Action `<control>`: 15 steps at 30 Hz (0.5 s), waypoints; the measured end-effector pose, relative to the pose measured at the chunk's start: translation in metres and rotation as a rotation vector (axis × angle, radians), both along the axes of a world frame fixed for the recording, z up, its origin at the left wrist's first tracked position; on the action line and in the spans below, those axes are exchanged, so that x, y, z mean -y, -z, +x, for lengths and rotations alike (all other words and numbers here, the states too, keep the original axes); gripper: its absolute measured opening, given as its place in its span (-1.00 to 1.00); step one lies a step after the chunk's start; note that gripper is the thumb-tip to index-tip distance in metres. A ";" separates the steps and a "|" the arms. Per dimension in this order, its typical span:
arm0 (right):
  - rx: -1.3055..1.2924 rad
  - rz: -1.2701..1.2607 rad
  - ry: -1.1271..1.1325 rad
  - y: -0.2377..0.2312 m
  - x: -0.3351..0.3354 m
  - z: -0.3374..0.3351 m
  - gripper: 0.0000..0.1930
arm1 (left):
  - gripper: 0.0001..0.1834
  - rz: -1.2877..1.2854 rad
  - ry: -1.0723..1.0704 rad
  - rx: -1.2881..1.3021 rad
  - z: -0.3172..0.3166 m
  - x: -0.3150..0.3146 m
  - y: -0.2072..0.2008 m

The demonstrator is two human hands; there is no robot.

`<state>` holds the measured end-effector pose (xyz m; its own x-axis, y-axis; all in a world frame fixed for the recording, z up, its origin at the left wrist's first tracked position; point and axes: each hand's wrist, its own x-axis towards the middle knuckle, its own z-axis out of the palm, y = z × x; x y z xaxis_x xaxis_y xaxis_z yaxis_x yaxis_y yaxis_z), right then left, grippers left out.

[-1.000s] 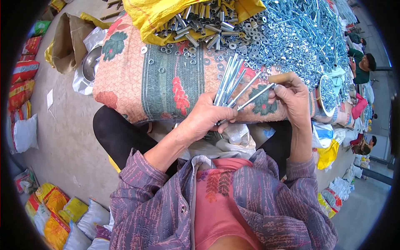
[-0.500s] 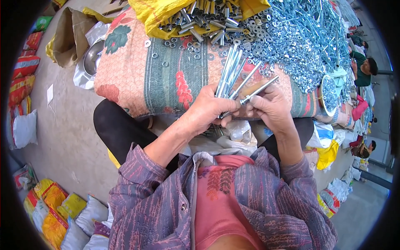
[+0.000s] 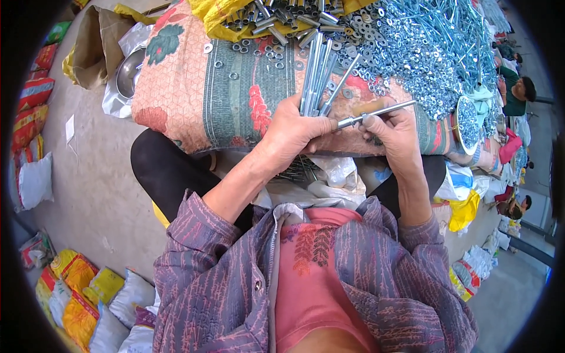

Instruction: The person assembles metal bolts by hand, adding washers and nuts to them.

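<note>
My left hand (image 3: 294, 126) is closed round a bundle of long silvery bolts (image 3: 316, 73), which fan upward from it. One of them leans off to the right, apart from the rest. In my right hand (image 3: 397, 132), pinched between thumb and fingers, is a single long bolt (image 3: 401, 107). It lies nearly level, and its left end with a nut or collar touches or almost touches my left thumb. A tan wrap or finger cover (image 3: 367, 107) shows at my right fingers. Both hands are above the near edge of the patterned padded surface (image 3: 170, 100).
Metal sleeves (image 3: 276, 32) lie on a yellow sack (image 3: 215, 23) beyond my hands. Loose washers and nuts (image 3: 424, 76) pile up at the right, with long thin rods (image 3: 459, 29) behind. A white bowl of small hardware (image 3: 467, 126) stands right. Another person (image 3: 518, 91) sits farther right.
The single bolt in my right hand has swung from a steep slant to nearly level, and my right hand has shifted slightly right. The bundle in my left hand now stands more upright.
</note>
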<state>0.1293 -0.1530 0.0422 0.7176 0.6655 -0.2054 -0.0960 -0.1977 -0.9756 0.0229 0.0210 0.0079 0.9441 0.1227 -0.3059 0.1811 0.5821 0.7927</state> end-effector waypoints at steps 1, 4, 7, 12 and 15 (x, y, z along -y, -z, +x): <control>0.080 -0.017 -0.039 0.000 0.000 0.002 -0.77 | -0.80 0.002 -0.001 0.000 0.000 0.000 0.001; 0.061 0.185 0.134 -0.011 -0.015 -0.005 -0.68 | -0.81 0.000 0.015 0.038 -0.001 0.001 0.003; 0.038 0.028 0.045 -0.001 0.003 0.004 -0.65 | -0.80 0.025 0.007 0.022 -0.002 0.002 0.000; 0.033 0.111 0.045 0.001 0.004 0.003 -0.58 | -0.78 0.086 0.028 -0.032 -0.001 0.004 -0.001; 0.000 0.063 -0.068 0.003 0.012 0.012 -0.56 | -0.79 0.036 0.024 -0.020 -0.004 0.005 -0.004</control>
<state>0.1415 -0.1651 0.0394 0.6702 0.7244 -0.1615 -0.0847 -0.1416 -0.9863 0.0187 0.0161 0.0117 0.9407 0.1109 -0.3205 0.2109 0.5485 0.8091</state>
